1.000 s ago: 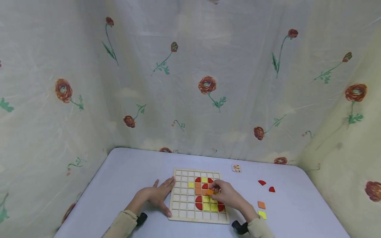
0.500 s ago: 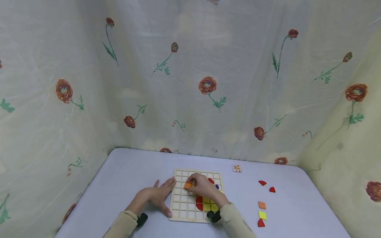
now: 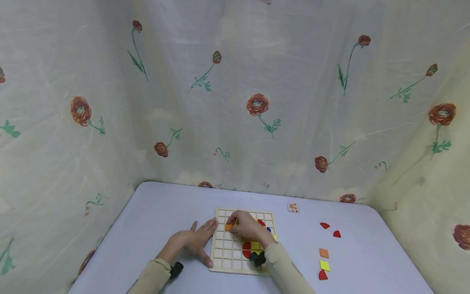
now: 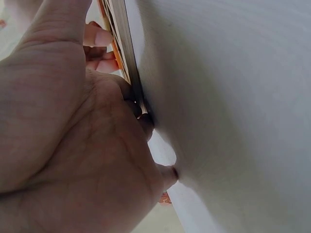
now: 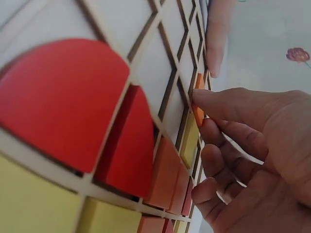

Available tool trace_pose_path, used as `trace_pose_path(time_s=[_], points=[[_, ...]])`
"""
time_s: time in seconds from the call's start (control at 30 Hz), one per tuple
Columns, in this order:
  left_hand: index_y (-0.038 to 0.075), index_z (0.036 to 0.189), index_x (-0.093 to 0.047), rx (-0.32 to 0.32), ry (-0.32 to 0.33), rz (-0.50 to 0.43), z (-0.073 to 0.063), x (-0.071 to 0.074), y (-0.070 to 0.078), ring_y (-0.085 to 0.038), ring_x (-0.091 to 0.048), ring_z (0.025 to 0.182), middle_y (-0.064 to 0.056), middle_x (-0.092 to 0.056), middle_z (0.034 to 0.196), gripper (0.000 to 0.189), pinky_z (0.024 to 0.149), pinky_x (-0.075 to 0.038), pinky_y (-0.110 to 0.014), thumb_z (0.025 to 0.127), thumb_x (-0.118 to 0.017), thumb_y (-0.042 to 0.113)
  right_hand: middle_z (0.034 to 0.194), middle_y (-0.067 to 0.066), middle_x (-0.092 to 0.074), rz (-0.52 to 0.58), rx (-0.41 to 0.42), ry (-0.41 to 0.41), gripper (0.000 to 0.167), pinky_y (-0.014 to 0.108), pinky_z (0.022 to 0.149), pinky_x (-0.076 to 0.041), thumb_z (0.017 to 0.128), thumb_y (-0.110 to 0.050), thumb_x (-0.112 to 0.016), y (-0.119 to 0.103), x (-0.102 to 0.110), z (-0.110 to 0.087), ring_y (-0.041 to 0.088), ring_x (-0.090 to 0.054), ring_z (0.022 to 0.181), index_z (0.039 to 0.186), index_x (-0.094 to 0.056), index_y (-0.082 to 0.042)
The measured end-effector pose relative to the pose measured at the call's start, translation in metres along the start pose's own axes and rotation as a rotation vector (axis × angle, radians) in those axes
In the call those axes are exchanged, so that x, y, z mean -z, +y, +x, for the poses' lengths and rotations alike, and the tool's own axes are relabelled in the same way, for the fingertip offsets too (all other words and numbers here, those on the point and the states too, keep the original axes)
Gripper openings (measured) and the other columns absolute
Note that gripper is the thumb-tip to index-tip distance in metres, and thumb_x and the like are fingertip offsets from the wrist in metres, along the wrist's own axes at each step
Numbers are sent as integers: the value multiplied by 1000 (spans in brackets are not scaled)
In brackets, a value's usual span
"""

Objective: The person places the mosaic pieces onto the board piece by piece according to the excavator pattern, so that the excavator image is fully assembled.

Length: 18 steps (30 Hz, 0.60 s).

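A wooden grid board (image 3: 227, 270) lies on the table, partly filled with coloured tiles. My left hand (image 3: 194, 241) is spread along its left side, fingertips and thumb touching the edge. Over the board's upper left, my right hand (image 3: 247, 225) pinches an orange square tile (image 5: 198, 114) between thumb and fingers, at a grid cell. In the right wrist view, a yellow tile (image 5: 190, 141) sits beside that cell, and red rounded pieces (image 5: 63, 102) fill nearer cells. My right hand and wrist hide part of the pattern in the head view.
Right of the board lie loose pieces: two red ones (image 3: 324, 225) farther back, then an orange square (image 3: 324, 253), a yellow square (image 3: 324, 266) and another red piece (image 3: 323, 275). A small printed card (image 3: 293, 208) lies beyond the board. Flowered curtains (image 3: 235, 102) surround the table.
My right hand has carried the orange tile leftward across the board to an upper-left cell, where it now lies flatter. The left hand has stayed in place.
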<state>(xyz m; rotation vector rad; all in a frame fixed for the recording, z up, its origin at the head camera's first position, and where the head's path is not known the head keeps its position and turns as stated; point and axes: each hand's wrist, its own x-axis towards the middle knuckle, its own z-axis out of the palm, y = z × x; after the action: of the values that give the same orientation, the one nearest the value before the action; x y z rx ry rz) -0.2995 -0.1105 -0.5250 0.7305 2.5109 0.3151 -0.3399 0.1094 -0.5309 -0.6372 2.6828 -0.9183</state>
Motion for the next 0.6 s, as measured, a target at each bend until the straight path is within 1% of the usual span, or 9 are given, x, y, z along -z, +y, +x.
trace_pose_path(time_s=[0.13,0.3,0.4,0.47,0.53,0.6], points=[[7,156,-4,0,-4,-2,0,0,1,-25,0,152,-10,1,164,128,117,-4,-61,67,-77,63,91,-4,-62,17,-24,-11,13,29,77,-48,85,-13,-73,0,1,2,14,-53,81,97,-71,-14],[7,156,-4,4,-3,1,1,0,0,-25,-1,152,-10,0,164,128,117,-5,-61,67,-78,62,92,-5,-62,15,-22,-17,14,28,75,-48,85,-14,-73,-1,0,0,14,-53,81,99,-71,-16],[7,156,-4,3,-6,-1,1,0,-1,-25,0,152,-10,1,164,128,117,-4,-61,67,-78,63,95,-5,-63,11,6,7,16,27,76,-48,86,-16,-73,0,2,-4,13,-54,83,102,-71,-16],[7,156,-3,1,-7,-7,2,-2,-2,-25,0,152,-10,1,164,128,117,-3,-61,67,-77,64,99,-3,-64,29,37,31,17,28,76,-48,87,-16,-71,1,7,-9,13,-54,85,104,-70,-14],[7,156,-3,1,-5,-8,2,-1,-2,-25,0,152,-10,1,164,129,118,-3,-61,67,-77,63,102,2,-64,68,56,61,17,29,76,-48,88,-16,-69,2,16,-17,15,-54,87,105,-70,-11],[6,156,-4,0,-2,-12,1,-1,-1,-25,0,152,-10,1,164,129,118,-3,-61,67,-78,62,101,3,-64,98,50,93,17,29,74,-47,89,-17,-68,8,26,-26,16,-53,88,105,-68,-10]])
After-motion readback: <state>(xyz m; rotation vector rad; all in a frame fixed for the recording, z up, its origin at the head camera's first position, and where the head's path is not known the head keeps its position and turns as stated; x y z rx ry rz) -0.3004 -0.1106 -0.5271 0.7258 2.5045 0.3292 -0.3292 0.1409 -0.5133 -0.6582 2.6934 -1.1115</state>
